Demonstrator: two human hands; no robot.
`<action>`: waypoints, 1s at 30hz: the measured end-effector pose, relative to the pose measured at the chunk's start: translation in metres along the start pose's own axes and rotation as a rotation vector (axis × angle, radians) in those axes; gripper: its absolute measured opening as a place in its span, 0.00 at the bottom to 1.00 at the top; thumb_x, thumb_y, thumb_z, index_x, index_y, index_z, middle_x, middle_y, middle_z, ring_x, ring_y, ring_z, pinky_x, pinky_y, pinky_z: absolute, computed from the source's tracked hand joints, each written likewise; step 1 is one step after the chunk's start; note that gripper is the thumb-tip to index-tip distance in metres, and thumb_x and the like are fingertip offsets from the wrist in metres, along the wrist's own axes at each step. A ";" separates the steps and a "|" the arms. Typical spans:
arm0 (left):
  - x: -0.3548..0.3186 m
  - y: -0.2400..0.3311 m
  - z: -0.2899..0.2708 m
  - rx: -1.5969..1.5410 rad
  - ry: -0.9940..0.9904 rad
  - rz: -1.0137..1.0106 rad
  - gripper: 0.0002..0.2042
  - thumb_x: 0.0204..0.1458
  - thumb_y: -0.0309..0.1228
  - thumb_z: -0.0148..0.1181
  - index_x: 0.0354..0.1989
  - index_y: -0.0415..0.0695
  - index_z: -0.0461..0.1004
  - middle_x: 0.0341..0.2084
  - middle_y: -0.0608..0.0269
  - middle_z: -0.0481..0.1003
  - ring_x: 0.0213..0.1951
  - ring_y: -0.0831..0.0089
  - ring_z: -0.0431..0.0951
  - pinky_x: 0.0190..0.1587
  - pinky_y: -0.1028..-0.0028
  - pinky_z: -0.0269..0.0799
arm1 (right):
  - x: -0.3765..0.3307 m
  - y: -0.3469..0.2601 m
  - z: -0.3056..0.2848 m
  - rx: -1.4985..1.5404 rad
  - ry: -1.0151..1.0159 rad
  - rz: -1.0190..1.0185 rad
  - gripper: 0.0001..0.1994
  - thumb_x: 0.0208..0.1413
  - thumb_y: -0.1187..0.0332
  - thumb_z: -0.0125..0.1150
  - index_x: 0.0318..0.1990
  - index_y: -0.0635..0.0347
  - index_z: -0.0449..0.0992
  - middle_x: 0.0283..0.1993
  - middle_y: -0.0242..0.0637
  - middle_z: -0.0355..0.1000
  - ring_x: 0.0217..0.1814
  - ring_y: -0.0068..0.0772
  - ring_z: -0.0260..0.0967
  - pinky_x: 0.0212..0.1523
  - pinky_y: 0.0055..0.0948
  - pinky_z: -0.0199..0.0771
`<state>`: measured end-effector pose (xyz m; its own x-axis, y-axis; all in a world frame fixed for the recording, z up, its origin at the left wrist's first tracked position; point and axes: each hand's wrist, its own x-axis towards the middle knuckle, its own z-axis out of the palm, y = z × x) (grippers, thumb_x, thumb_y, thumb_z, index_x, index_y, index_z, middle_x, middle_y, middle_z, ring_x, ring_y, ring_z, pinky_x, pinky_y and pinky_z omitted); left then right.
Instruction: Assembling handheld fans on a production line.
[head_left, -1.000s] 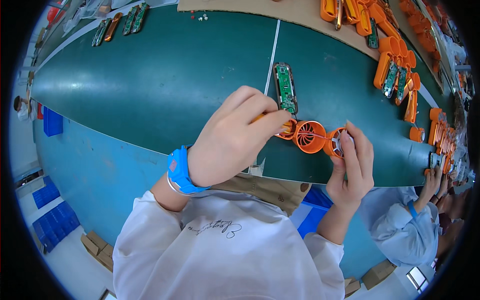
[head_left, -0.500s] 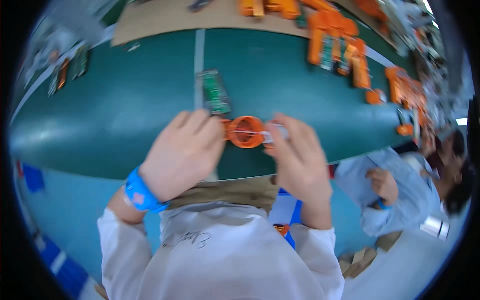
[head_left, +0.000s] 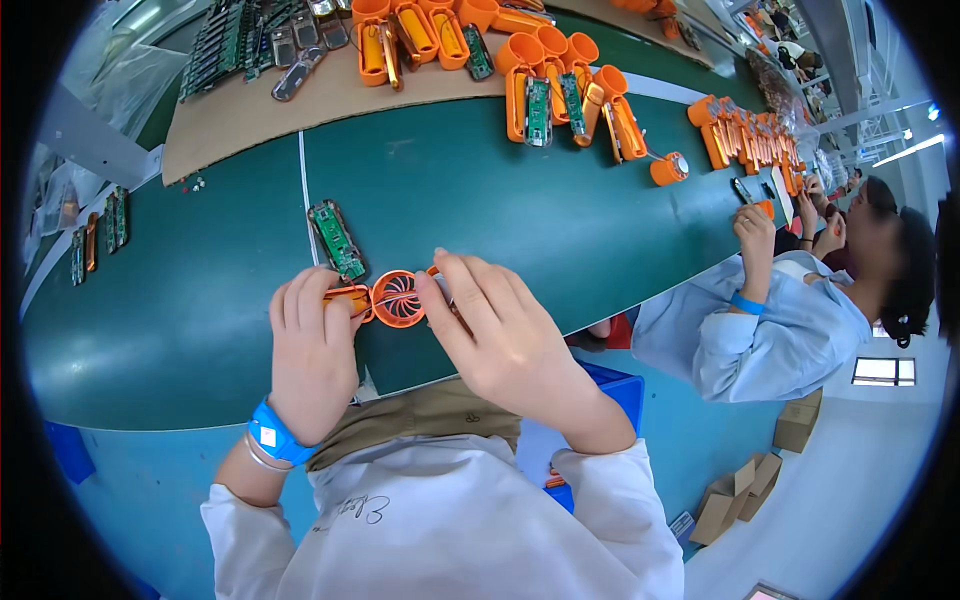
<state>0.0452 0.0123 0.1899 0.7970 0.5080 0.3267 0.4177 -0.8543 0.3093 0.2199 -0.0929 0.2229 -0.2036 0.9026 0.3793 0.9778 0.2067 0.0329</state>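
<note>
An orange handheld fan housing (head_left: pixel 398 300) lies near the table's front edge, its round, grilled head toward me. My left hand (head_left: pixel 316 325) is closed around its handle, where a yellow-orange battery shows. Just right of the ring, my right hand (head_left: pixel 492 325) is closed on an orange part (head_left: pixel 433 270), mostly hidden by the fingers. Thin wires cross the ring toward that hand. Beyond my left hand rests a green circuit board (head_left: pixel 337 240) in a narrow frame, close to the handle, with a reddish wire between them.
Several orange fan housings (head_left: pixel 515 100) with batteries and boards stand at the back on brown cardboard (head_left: pixel 235 125). Stacked green boards (head_left: pixel 222 45) are at the far left. An orange cup with a silvery face (head_left: pixel 670 168) sits toward the right. A co-worker in a light blue sleeve (head_left: pixel 690 325) works at the right.
My view has shifted, so the table's back shows more sharply. The right hand has come closer over the ring's right side, covering the whitish part seen before. The left hand keeps its hold.
</note>
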 end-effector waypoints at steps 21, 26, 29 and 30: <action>-0.017 0.007 0.017 0.051 0.286 -0.107 0.14 0.37 0.17 0.55 0.36 0.38 0.71 0.42 0.55 0.69 0.47 0.59 0.69 0.54 0.52 0.58 | 0.035 -0.029 0.007 0.069 0.056 0.109 0.22 0.39 0.75 0.58 0.46 0.74 0.71 0.48 0.56 0.67 0.46 0.49 0.68 0.44 0.38 0.72; -0.013 0.003 0.009 -0.215 0.255 -0.076 0.15 0.38 0.17 0.55 0.39 0.37 0.72 0.33 0.56 0.70 0.40 0.58 0.69 0.45 0.61 0.63 | 0.032 -0.036 0.012 0.146 0.090 0.183 0.20 0.41 0.76 0.62 0.46 0.71 0.72 0.48 0.53 0.68 0.46 0.48 0.69 0.44 0.37 0.72; -0.011 0.000 0.003 -0.422 0.274 -0.075 0.17 0.37 0.14 0.58 0.40 0.34 0.73 0.33 0.54 0.70 0.37 0.56 0.69 0.39 0.65 0.68 | 0.029 -0.036 0.014 0.190 0.074 0.184 0.21 0.43 0.75 0.56 0.48 0.73 0.70 0.50 0.57 0.66 0.48 0.50 0.67 0.47 0.39 0.70; -0.011 0.000 0.005 -0.443 0.292 -0.057 0.16 0.38 0.16 0.61 0.41 0.34 0.73 0.32 0.54 0.70 0.37 0.56 0.69 0.39 0.65 0.68 | 0.029 -0.037 0.014 0.197 0.076 0.196 0.21 0.43 0.75 0.57 0.48 0.73 0.70 0.50 0.56 0.66 0.48 0.50 0.68 0.47 0.39 0.70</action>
<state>0.0382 0.0061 0.1821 0.5971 0.6159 0.5140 0.1825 -0.7282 0.6606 0.1772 -0.0689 0.2198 0.0003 0.9030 0.4296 0.9684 0.1068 -0.2252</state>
